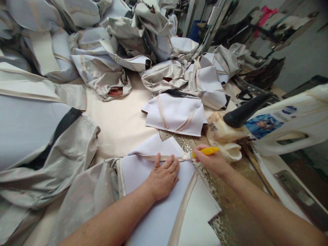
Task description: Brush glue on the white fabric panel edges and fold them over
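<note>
A white fabric piece with beige seam strips lies over the near part of the table. My left hand rests flat on it, fingers spread, just below the upper seam strip. In my right hand is a yellow-handled brush, its pale tip touching the right end of that strip. Grey lining cloth joins the piece on the left. Just above lies a smaller white sewn piece with two slanting beige strips.
Sewn white and grey pieces are heaped along the back. At the right are a white jug, a black cone-shaped object, a crumpled yellowish container and a phone. More fabric covers the left side.
</note>
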Demonstrator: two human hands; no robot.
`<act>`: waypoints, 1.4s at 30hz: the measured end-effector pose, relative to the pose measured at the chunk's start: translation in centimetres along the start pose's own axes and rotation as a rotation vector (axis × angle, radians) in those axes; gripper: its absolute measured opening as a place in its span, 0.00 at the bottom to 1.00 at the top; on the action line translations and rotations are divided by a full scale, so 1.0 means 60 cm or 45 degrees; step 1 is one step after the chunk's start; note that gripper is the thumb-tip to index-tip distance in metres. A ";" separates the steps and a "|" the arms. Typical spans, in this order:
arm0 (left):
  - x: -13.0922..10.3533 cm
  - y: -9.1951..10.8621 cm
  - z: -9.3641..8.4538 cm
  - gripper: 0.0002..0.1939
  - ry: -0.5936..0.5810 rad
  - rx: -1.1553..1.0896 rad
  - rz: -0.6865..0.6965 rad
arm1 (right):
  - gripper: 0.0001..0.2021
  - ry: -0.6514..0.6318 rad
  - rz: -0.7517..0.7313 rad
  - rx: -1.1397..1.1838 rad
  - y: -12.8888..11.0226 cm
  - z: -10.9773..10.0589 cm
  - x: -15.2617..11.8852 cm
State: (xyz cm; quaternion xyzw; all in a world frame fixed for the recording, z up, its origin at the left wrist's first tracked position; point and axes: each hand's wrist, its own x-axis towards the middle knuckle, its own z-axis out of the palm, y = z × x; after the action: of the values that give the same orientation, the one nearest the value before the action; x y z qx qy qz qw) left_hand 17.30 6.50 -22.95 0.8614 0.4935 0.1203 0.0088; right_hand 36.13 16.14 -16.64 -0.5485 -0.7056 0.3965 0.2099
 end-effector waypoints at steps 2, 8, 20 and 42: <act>-0.001 0.000 0.002 0.18 0.019 0.002 0.022 | 0.09 0.057 0.000 0.025 -0.001 0.005 0.003; -0.004 -0.002 0.010 0.18 0.016 -0.050 0.018 | 0.10 -0.010 0.031 0.046 0.000 0.015 -0.019; -0.002 0.000 0.008 0.18 0.019 -0.033 0.005 | 0.09 0.045 0.092 0.040 0.022 0.004 -0.049; -0.002 -0.001 0.008 0.17 0.044 -0.119 -0.012 | 0.10 0.200 -0.118 -0.029 0.010 0.022 -0.039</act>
State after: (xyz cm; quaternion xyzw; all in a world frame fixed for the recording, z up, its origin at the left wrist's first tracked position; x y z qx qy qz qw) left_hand 17.31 6.49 -23.45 0.8555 0.4914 0.1579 0.0412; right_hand 36.25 13.58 -17.55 -0.5470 -0.7161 0.3341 0.2764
